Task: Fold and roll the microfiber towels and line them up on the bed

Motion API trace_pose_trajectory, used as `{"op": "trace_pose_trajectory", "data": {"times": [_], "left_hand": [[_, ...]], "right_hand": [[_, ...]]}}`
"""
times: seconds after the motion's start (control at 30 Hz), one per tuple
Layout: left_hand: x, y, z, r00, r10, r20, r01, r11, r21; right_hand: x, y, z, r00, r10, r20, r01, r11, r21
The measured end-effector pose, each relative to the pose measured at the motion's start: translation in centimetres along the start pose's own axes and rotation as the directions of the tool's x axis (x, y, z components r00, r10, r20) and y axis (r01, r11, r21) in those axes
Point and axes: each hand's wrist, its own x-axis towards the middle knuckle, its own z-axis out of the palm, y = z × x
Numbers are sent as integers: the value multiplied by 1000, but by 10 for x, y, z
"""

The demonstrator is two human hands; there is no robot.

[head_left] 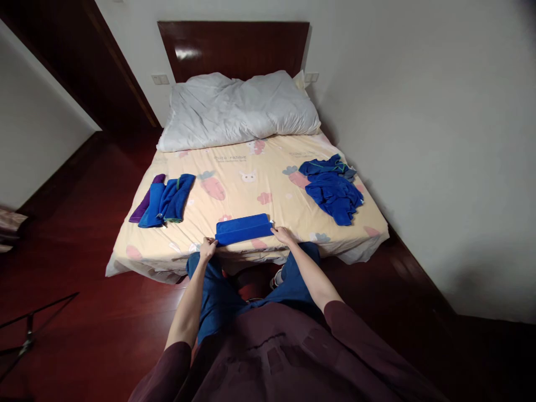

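Note:
A blue towel (243, 228), partly folded into a long strip, lies flat near the front edge of the bed. My left hand (208, 248) pinches its left end at the near corner. At the opposite end, my right hand (282, 235) grips the near right corner, close to a small white tag. Further left on the sheet rest folded towels, one purple (145, 202) and two blue (178, 198). A loose, crumpled heap of blue towels (333, 192) with some green edging sits on the right side.
The bed (251, 162) has a cream sheet with carrot and rabbit prints. A white quilt (243, 109) is bunched against the dark wooden headboard (234, 47). Part of a black stand (29, 332) shows on the red floor at left. A wall runs along the right.

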Motion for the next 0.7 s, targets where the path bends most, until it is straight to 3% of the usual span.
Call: {"op": "trace_pose_trajectory", "data": {"times": [0.17, 0.27, 0.33, 0.43, 0.57, 0.7], "left_hand": [[-9, 8, -8, 999, 34, -38, -33, 999, 35], [-22, 1, -24, 976, 184, -113, -173, 980, 98], [-33, -7, -36, 916, 373, -150, -343, 920, 191], [-45, -9, -44, 788, 609, -87, -567, 774, 280], [-51, 9, -25, 699, 708, 100, -702, 655, 279], [-45, 25, 5, 700, 694, 171, -708, 642, 294]], "right_hand": [[2, 0, 1, 997, 35, -67, -34, 999, 19], [-4, 9, -7, 984, 50, -171, -47, 999, 24], [-13, 14, -14, 959, -11, -285, 15, 1000, 14], [-28, 11, -20, 888, -248, -387, 244, 968, -61], [-37, -16, -11, 827, -526, -196, 499, 849, -174], [-30, -32, 3, 779, -626, -11, 606, 758, -239]]}}
